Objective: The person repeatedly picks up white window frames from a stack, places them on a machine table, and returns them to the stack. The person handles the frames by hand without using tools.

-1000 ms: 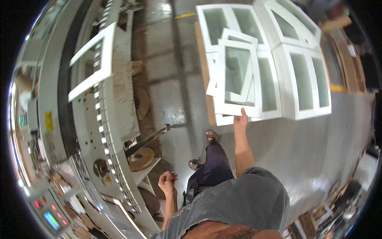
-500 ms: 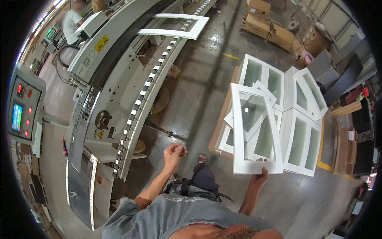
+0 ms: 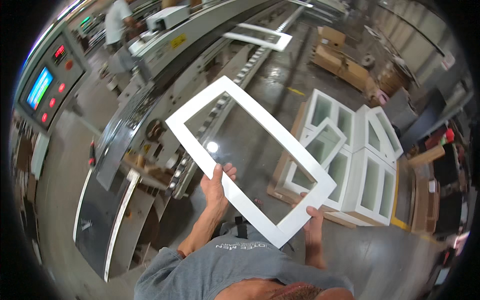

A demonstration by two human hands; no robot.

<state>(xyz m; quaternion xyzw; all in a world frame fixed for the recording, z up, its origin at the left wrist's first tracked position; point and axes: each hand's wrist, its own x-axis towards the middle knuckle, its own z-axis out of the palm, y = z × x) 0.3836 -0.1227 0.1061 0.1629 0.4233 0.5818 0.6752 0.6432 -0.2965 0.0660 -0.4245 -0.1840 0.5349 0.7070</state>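
Note:
A white rectangular frame [image 3: 265, 119] with an open middle hangs tilted in front of me, held in both hands. My left hand [image 3: 216, 187] grips its near long side, thumb on top and fingers beneath. At the near right end, my right hand [image 3: 311, 215] is closed around the short side, some fingers hidden under it. Through the opening part of the machine's conveyor track shows. Behind the frame's right end stand stacked white frames [image 3: 370, 172], with a smaller one [image 3: 326, 144] lying slanted on top.
To my left runs a long grey machine with a conveyor track [image 3: 246, 70] carrying another white frame [image 3: 283, 42]. A control panel [image 3: 49, 85] stands at the far left. Cardboard boxes [image 3: 345, 61] lie at the back. A person [image 3: 118, 25] is beyond the machine.
The frame has swung left from above the stack to before me, turning aslant. My left hand, formerly without it, now grips its side. The frame on the track sits farther along.

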